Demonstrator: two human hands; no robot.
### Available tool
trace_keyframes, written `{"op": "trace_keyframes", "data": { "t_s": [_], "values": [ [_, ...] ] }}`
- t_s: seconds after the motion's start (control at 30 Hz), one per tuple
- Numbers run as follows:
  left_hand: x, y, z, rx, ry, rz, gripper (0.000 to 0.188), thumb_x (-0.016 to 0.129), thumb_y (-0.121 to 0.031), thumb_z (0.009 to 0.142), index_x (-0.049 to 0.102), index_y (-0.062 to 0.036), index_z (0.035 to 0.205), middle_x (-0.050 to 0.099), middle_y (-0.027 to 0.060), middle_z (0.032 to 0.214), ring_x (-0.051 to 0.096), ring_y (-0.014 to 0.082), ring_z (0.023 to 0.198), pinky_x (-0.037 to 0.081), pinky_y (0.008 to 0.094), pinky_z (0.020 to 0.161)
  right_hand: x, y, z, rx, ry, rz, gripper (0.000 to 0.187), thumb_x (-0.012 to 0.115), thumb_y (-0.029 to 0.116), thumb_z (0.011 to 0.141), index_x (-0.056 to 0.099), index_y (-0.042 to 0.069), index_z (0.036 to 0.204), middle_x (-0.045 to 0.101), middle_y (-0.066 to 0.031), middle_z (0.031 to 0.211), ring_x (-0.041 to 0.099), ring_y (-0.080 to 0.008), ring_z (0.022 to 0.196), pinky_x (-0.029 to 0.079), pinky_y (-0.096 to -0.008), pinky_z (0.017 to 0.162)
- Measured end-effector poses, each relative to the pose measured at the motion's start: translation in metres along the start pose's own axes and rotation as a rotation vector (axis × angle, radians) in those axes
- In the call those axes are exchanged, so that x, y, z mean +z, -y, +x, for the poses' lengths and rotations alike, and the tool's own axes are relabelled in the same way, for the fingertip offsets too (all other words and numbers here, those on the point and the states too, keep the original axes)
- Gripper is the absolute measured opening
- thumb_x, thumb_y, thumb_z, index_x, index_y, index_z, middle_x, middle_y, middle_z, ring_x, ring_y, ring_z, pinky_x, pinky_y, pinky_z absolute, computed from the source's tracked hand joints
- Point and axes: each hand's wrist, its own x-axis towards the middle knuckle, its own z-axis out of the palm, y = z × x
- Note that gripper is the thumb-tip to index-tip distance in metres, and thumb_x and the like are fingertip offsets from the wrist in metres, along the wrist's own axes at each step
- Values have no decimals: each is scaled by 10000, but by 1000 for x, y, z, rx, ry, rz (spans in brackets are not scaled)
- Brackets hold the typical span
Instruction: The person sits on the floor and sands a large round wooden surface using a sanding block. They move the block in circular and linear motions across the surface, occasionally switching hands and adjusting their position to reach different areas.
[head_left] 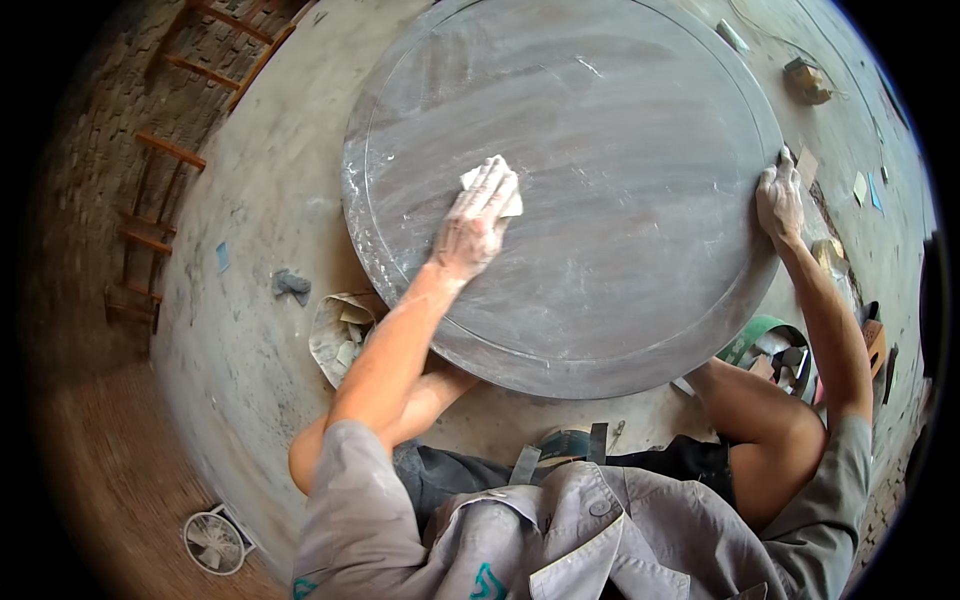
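A large round grey tabletop (610, 260) lies before me, with a thin groove running just inside its rim and pale dust and scratches on its face. My left hand (470, 228), whitened with dust, presses a folded whitish pad (514, 204) against the surface left of the middle. Whether the pad is sandpaper or cloth I cannot tell. At the right edge, my right hand (780, 205) is curled over the tabletop's rim, its fingers dusty as well. The underside of the tabletop is hidden.
A crumpled pale bag (338, 338) and a grey rag (291, 286) lie on the floor at left. To the right are a green round container (752, 338) of odds and ends, a wooden-handled tool (874, 347) and a small block (807, 80). Wooden ladder-like frames (170, 150) stand far left.
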Motion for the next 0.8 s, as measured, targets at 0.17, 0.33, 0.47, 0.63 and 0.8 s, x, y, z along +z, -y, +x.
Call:
{"op": "trace_keyframes", "data": {
  "t_s": [0.17, 0.33, 0.47, 0.63, 0.8],
  "values": [
    [-7, 6, -6, -17, -23, -21, 573, 695, 8, 859, 556, -47, 1412, 453, 178, 1539, 393, 347, 1455, 368, 448, 1198, 4, 3, 1, 24, -20, -5, 578, 371, 328, 1024, 334, 67, 1538, 447, -288, 1487, 493, -483, 1306, 420, -530, 1068],
    [-21, 18, 1, 76, 81, -19, 596, 705, 22, 841, 548, -28, 1414, 447, 203, 1536, 397, 351, 1453, 372, 445, 1194, 0, 4, -1, -11, 2, 12, 575, 352, 304, 1030, 312, 41, 1540, 443, -334, 1450, 472, -503, 1300, 383, -525, 1095],
    [-9, 0, 4, 48, 42, -6, 598, 716, -21, 843, 549, -40, 1417, 443, 186, 1543, 392, 323, 1460, 361, 420, 1212, -7, 13, -5, 62, 33, 13, 577, 352, 314, 1029, 314, 52, 1542, 445, -328, 1454, 478, -509, 1294, 387, -528, 1089],
    [-17, 9, 3, 45, 80, -55, 601, 691, 46, 837, 554, -42, 1416, 436, 202, 1545, 385, 354, 1460, 348, 434, 1211, -7, 7, -2, 40, 20, 23, 586, 347, 324, 1029, 304, 50, 1545, 444, -329, 1456, 487, -515, 1279, 391, -529, 1085],
    [-1, 9, 2, 86, 51, -24, 577, 705, 26, 836, 573, -32, 1395, 436, 193, 1547, 392, 334, 1459, 358, 420, 1212, 3, 14, -5, 22, 7, 4, 578, 367, 323, 1011, 341, 78, 1534, 458, -291, 1471, 528, -502, 1247, 432, -544, 1035]
  ]
}}
